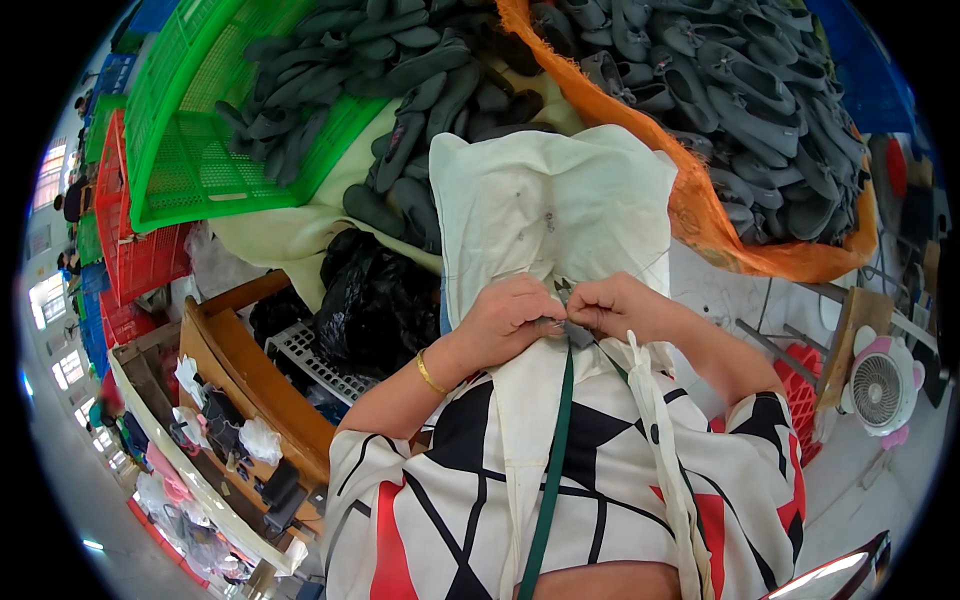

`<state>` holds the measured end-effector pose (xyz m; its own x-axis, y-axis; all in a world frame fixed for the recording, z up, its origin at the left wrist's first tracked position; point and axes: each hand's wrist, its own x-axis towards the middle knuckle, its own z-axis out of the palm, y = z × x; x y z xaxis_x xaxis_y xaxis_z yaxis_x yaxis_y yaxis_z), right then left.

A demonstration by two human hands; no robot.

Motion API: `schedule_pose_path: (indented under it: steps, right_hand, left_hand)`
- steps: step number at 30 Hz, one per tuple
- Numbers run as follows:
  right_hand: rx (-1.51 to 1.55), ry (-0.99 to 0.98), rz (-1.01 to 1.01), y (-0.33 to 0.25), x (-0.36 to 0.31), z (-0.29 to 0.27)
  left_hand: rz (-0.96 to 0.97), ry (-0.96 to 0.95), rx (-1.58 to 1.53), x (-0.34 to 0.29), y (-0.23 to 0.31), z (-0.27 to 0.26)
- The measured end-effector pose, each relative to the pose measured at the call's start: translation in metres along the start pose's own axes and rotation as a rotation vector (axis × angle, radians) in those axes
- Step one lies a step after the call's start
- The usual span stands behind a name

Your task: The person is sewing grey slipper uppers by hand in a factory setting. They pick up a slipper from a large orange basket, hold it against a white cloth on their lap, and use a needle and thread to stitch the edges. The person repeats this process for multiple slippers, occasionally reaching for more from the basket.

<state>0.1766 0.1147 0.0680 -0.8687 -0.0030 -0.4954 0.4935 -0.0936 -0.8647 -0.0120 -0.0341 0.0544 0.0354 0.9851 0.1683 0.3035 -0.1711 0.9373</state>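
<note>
My left hand (508, 316), with a gold bracelet at the wrist, and my right hand (618, 306) meet close to my body. Both sets of fingers are closed in a pinch, almost tip to tip. A small greyish bit shows between them, too covered to name. Thin dark strands stick out near the fingers on either side. Under and beyond my hands a white cloth (600, 190) lies spread over my lap, with a few small dark marks on it. White cloth straps and a dark green ribbon (559, 450) hang down my front.
Grey slip-on shoes (750, 110) fill an orange sack (800, 262) at the far right. Grey shoe pieces (400, 130) spill from a tilted green crate (150, 190). A black plastic bag (365, 290), a wooden drawer (260, 400) and a small white fan (885, 385) stand around me.
</note>
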Motion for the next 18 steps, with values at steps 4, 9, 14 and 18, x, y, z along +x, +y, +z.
schedule_pose_path:
  steps: [4, 9, 14, 18]
  right_hand:
    - [0.068, -0.007, 0.093, -0.012, 0.000, 0.000]
    - [-0.140, -0.006, -0.048, -0.018, 0.000, -0.006]
    - [0.070, 0.004, -0.006, -0.016, 0.007, -0.005]
    - [-0.510, 0.337, -0.244, 0.002, 0.016, -0.015]
  left_hand:
    - [-0.052, -0.020, 0.042, -0.003, 0.001, 0.002]
    - [-0.138, -0.029, -0.034, -0.004, -0.002, 0.005]
    - [-0.334, -0.019, -0.181, 0.005, -0.001, 0.006]
    - [-0.563, 0.062, -0.228, 0.006, -0.009, 0.013]
